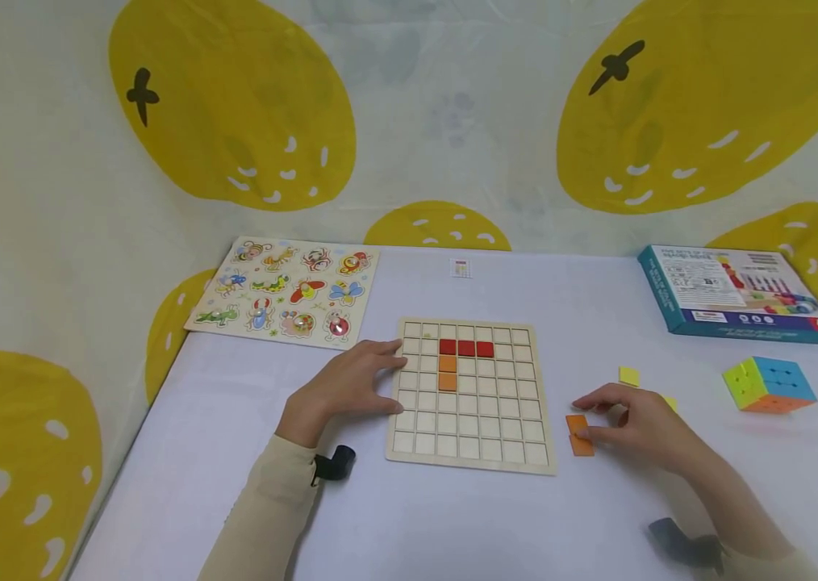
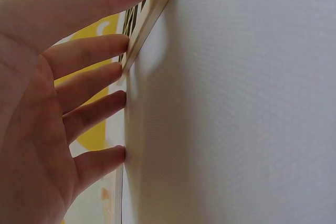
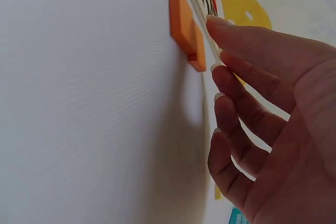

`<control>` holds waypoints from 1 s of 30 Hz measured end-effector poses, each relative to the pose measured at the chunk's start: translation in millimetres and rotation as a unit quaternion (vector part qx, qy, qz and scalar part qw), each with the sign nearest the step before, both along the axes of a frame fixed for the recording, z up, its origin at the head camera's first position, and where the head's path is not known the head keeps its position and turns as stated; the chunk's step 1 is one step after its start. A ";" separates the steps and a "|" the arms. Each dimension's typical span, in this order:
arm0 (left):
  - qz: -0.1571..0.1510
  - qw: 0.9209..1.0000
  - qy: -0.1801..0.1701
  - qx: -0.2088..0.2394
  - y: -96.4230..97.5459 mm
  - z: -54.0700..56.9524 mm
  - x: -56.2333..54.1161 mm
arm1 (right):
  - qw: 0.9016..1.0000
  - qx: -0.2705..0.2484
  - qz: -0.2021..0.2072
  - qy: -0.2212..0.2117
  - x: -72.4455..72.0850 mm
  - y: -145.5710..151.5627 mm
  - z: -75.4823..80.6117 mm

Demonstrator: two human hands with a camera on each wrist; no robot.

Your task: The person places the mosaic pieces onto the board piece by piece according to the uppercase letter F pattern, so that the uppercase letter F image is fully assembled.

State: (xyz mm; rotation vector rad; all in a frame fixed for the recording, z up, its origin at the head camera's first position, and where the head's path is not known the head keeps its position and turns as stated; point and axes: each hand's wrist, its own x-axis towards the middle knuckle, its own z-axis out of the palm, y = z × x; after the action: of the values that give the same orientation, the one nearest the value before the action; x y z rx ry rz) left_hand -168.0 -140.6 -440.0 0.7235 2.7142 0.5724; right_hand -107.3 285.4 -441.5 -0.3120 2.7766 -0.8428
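Note:
My left hand [image 1: 347, 379] rests along the left edge of the wooden grid board [image 1: 470, 466], fingers and thumb spread and touching its rim. In the left wrist view, the fingers of that hand [image 2: 92, 80] look fairly straight. On the board sit three red square tiles [image 1: 465, 348] in a row, with two orange square tiles [image 1: 448, 372] below the leftmost one. Right of the board, my right hand [image 1: 644, 428] hovers by two loose orange tiles [image 1: 579, 434], nothing visibly pinched. The right wrist view shows these orange tiles [image 3: 181, 22] on the table, apart from the fingertips.
Yellow tiles [image 1: 628, 375] lie behind my right hand, one partly hidden. Farther right are a puzzle cube [image 1: 770, 385] and a boxed game [image 1: 743, 290]. An insect puzzle board [image 1: 281, 290] lies back left. A small printed card [image 1: 461, 268] lies behind the grid board.

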 end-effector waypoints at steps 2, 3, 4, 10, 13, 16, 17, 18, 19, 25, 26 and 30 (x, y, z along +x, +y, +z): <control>0.000 1.000 0.001 0.002 -0.3 0.2 0.0 | 1.000 0.004 0.003 0.001 1.0 1.5 -3.6; 0.000 1.000 0.000 0.001 -0.5 0.2 0.0 | 1.000 0.005 0.004 0.002 1.4 2.0 -5.0; 0.000 1.000 -0.001 0.001 -0.7 0.1 -0.1 | 1.000 0.006 0.005 0.004 1.6 2.2 -6.0; 0.000 1.000 0.001 0.006 -0.9 -1.4 -0.1 | 1.000 0.011 -0.004 -0.012 0.6 0.8 -5.2; 0.001 1.000 0.000 0.006 -0.3 -1.3 0.2 | 0.999 0.014 -0.014 -0.035 -0.3 0.1 -3.7; 0.002 1.000 0.000 0.006 -0.2 -1.4 0.4 | 0.999 0.007 -0.015 -0.043 -1.1 -0.1 -2.8; 0.003 1.000 -0.001 0.004 -0.2 -1.3 0.5 | 0.999 0.004 -0.014 -0.043 -1.3 0.0 -2.6; 0.003 1.000 0.000 0.004 -0.3 -1.4 0.6 | 0.999 0.000 -0.014 -0.042 -1.4 0.3 -2.2; 0.003 1.000 0.001 0.005 -0.4 -1.5 0.6 | 0.999 -0.004 -0.014 -0.042 -1.6 0.6 -2.0; 0.003 1.000 0.001 0.002 -0.6 -1.8 -0.1 | 0.998 -0.028 -0.020 -0.050 -3.1 2.5 0.0; 0.002 1.000 0.000 0.001 -0.8 -1.8 -0.2 | 0.998 -0.032 -0.018 -0.047 -3.7 2.7 0.4; 0.002 1.000 0.001 0.005 -0.7 -2.1 0.0 | 0.999 -0.052 0.004 -0.011 -5.8 2.6 2.6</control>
State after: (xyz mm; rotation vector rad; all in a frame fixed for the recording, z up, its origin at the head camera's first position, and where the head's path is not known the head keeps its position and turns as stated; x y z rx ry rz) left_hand -168.1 -141.4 -442.1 0.7211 2.7170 0.5860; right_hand -113.1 288.1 -438.8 -0.3292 2.7144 -0.9848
